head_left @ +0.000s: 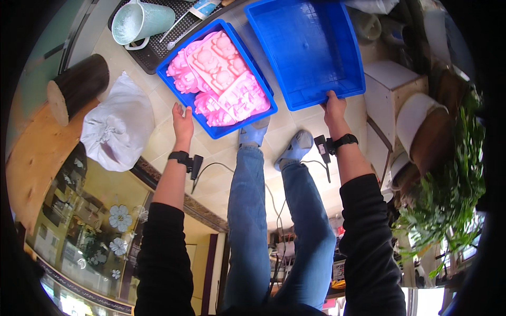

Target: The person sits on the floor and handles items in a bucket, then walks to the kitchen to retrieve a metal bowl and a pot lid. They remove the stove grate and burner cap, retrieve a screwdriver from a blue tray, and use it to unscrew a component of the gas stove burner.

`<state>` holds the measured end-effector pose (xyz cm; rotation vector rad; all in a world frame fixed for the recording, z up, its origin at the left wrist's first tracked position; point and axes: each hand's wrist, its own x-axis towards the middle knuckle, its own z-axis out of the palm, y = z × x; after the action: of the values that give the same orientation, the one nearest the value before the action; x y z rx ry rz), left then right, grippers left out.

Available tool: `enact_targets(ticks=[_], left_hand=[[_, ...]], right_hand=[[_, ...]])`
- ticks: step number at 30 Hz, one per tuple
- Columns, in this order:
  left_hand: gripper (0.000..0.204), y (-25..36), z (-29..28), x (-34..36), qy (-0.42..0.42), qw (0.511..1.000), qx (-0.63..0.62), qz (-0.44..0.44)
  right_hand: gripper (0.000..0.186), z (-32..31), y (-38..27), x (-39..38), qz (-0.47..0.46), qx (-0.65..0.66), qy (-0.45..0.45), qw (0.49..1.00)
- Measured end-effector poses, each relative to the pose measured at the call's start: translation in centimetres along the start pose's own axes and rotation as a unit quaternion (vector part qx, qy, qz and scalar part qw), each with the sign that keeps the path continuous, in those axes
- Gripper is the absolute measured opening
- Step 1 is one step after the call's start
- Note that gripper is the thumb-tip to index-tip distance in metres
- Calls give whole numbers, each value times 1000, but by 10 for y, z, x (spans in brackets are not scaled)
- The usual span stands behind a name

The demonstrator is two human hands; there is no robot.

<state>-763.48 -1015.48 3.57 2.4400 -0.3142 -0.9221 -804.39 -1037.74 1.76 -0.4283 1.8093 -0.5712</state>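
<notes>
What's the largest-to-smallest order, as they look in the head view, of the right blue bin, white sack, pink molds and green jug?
1. Right blue bin
2. White sack and pink molds: too alike to rank
3. Green jug

The pale tiled floor (211,151) carries a black perforated tray (151,52) toward its far left corner, a white sack (118,126) by its left edge, and, farther in, a blue bin of pink molds (271,109) and two slippers (301,142).
</notes>
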Motion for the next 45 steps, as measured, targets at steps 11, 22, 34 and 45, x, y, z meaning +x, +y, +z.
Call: enact_targets(ticks=[11,22,34,45], left_hand=[[68,210,-40,-271,-421,906,37,32],[34,241,-7,-506,-525,793,308,33],[30,85,78,-846,-649,470,530,278],[25,-71,90,-1097,-625,255,640,366]], right_hand=[[46,-159,9,-272,-78,51,97,991],[66,-303,121,-531,11,291,263,920],[43,-430,367,-751,108,427,409,799],[19,-473,510,-925,215,461,673,537]])
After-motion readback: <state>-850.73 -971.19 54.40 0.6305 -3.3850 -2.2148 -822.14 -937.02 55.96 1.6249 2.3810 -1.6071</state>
